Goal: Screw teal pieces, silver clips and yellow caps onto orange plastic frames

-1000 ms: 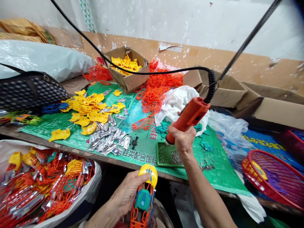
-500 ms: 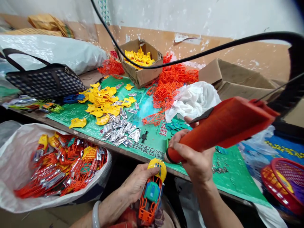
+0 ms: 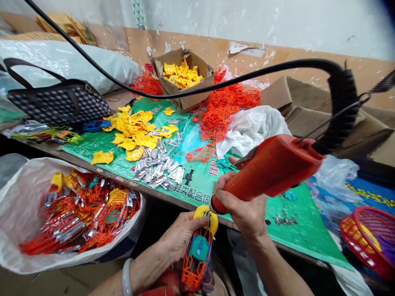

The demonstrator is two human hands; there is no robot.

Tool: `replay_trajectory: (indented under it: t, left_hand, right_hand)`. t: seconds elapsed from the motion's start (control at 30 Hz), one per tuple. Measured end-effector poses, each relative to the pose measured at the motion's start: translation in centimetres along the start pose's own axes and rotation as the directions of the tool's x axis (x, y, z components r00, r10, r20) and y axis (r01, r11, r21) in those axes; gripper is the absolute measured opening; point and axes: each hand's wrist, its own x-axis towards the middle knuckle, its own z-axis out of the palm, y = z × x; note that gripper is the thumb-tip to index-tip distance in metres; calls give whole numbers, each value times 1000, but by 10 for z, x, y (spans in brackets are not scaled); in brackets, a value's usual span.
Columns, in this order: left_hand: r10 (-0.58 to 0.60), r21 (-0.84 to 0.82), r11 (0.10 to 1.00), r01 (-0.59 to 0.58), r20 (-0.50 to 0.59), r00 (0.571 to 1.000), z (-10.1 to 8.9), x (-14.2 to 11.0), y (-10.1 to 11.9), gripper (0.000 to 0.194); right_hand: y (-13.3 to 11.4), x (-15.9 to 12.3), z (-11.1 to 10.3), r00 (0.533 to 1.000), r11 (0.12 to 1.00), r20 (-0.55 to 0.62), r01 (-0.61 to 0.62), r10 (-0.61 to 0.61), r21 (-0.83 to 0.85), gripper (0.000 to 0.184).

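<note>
My left hand (image 3: 180, 234) pinches a toy car body (image 3: 198, 249) in front of the table edge. The body has a yellow end piece, an orange lattice frame and a teal block in its middle. My right hand (image 3: 245, 207) is wrapped round a red electric screwdriver (image 3: 268, 166), which slants down to the left. Its nose is at the upper right edge of the yellow piece; whether the bit sits in a screw cannot be made out. A black cable runs from the screwdriver's back end.
On the green-covered table lie yellow parts (image 3: 135, 129), silver plates (image 3: 160, 168), orange lattice frames (image 3: 219, 111) and small screws (image 3: 285, 220). A white sack (image 3: 18, 263) of similar assemblies stands at left. A cardboard box (image 3: 191, 100) holds yellow parts; a red basket (image 3: 354, 242) is at right.
My right hand has brought the screwdriver left and its nose down to the yellow piece. The cable has swung with it. My left hand and the toy car body have barely moved.
</note>
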Motion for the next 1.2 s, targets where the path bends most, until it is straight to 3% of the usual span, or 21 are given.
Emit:
replay_trajectory:
  t: [0.37, 0.63, 0.83, 0.97, 1.2]
  left_hand:
    - [-39, -21, 999, 39, -8, 999, -4, 4, -6, 28]
    - [-6, 23, 1000, 6, -14, 1000, 0, 2, -2, 20]
    - [3, 47, 999, -2, -30, 1000, 1, -1, -2, 22]
    - [3, 89, 996, 3, -60, 998, 2, -1, -2, 26]
    - [-55, 39, 998, 56, -27, 998, -3, 4, -2, 26]
  right_hand:
    - [3, -3, 0, 997, 996, 56, 63, -59, -63, 10]
    - [2, -3, 3, 994, 998, 103, 28, -22, -58, 11]
    - [7, -2, -14, 993, 993, -2, 115, -115, 29, 12]
    - [8, 15, -31, 969, 973, -88, 231, -230, 8, 9]
    - [20, 48, -44, 934, 958, -213, 281, -288, -63, 10]
